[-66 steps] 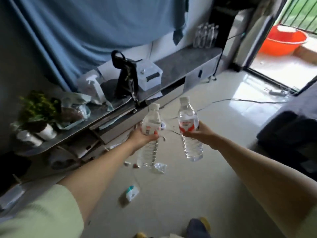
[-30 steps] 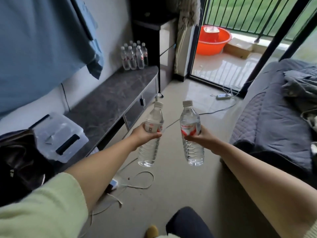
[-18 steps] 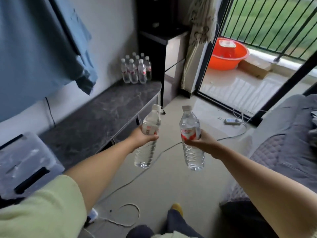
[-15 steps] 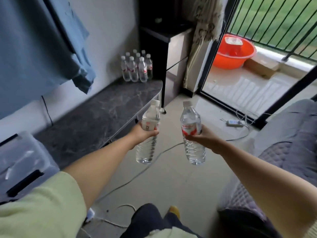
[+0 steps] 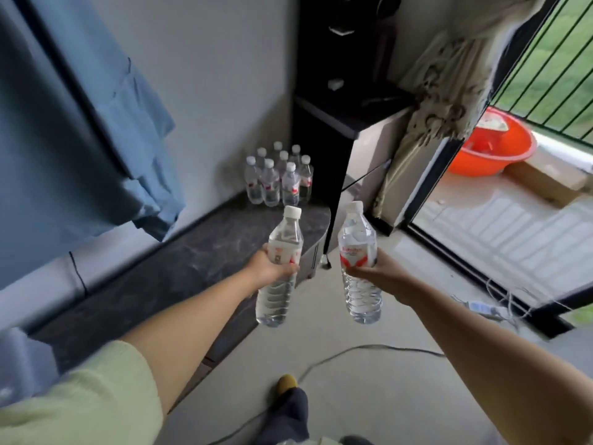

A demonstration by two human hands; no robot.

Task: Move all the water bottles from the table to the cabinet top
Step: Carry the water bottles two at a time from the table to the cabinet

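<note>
We carried two water bottles toward the cabinet top [image 5: 192, 261], a dark marbled surface running ahead and to the left of both hands. The left hand [image 5: 269, 268] grasped the left bottle [image 5: 282, 252] around its label, tilted slightly rightward; beyond it, in the far corner, stood the cluster of bottles [image 5: 279, 178] already delivered. The right hand [image 5: 378, 274] clutched the right bottle [image 5: 357, 252] upright over the floor [image 5: 353, 396]. To finish well, we judged, each bottle should go down upright just beside the cluster, base settled flat before the fingers let go, without knocking its neighbours.
</note>
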